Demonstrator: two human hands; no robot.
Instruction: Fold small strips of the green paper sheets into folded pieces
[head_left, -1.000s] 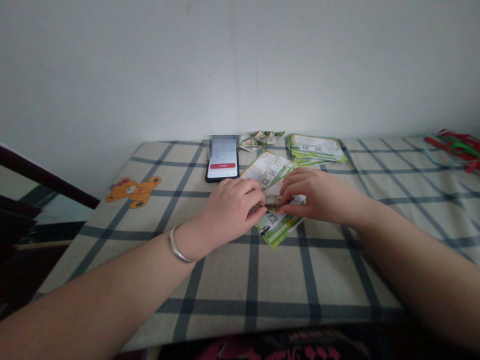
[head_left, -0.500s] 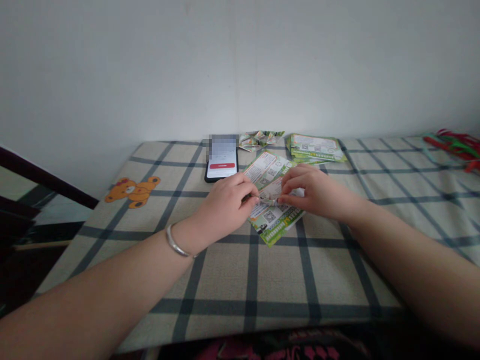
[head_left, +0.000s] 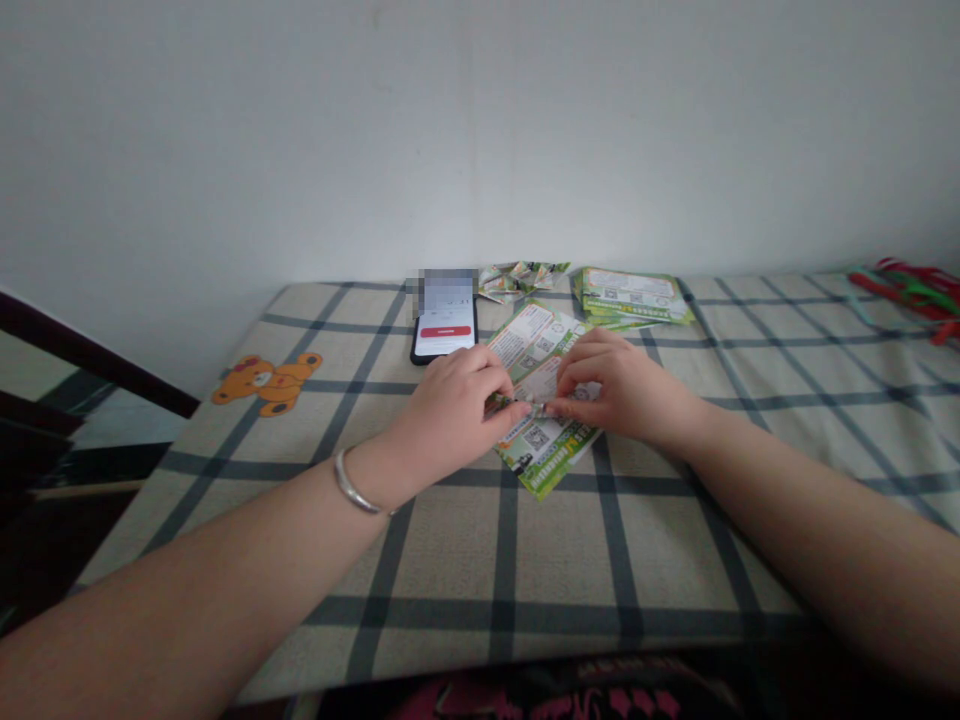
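My left hand (head_left: 450, 410) and my right hand (head_left: 619, 390) meet at the middle of the checked tablecloth (head_left: 465, 560). Both pinch a small folded piece of green and white paper (head_left: 531, 404) between their fingertips. Under the hands lies a flat green leaflet (head_left: 546, 450) with printed codes. A silver bangle (head_left: 351, 488) sits on my left wrist.
A phone (head_left: 444, 322) with a lit screen lies just behind my left hand. Several folded paper pieces (head_left: 521, 280) and a stack of green leaflets (head_left: 632, 296) sit by the wall. Red and green strips (head_left: 915, 292) lie far right. A bear print (head_left: 264, 382) marks the cloth's left side.
Both hands have shifted slightly left and toward the wall while working the small folded paper; the fingertips have closed in tighter on it. The leaflet underneath has slid a little left.
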